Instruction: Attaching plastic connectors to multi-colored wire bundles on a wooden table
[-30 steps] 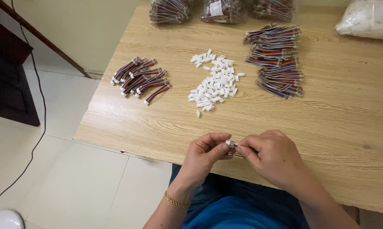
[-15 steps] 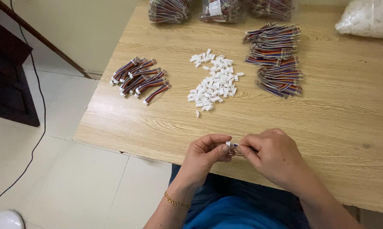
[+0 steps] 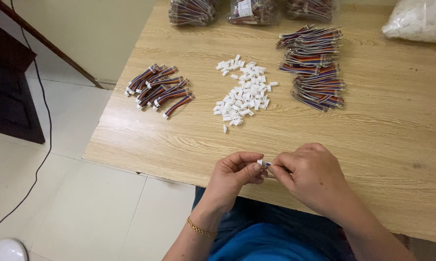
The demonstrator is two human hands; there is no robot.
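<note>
A small white connector housing (image 3: 260, 163) is pinched between thumb and forefinger of the left hand (image 3: 232, 176). It is met by the right hand (image 3: 310, 176), whose fingertips are closed on a short multicolour wire lead (image 3: 271, 170), mostly hidden. Both hands are held together at the near edge of the wooden table (image 3: 382, 145), just above the lap; this is judged to keep the fine parts close to the eye and steady.

Stock is laid out by kind, approx. within reach:
- loose white housings (image 3: 242, 94), centre, 1 pile, qty too many to count;
- short wire bundles (image 3: 159, 91), left, 1 group, approx. 10;
- stacked wire leads (image 3: 314, 67), right, 1 stack, qty not countable;
- clear bags of wire (image 3: 191, 10), far edge, 3 seen;
- white bag (image 3: 418, 20), far right, 1.
</note>
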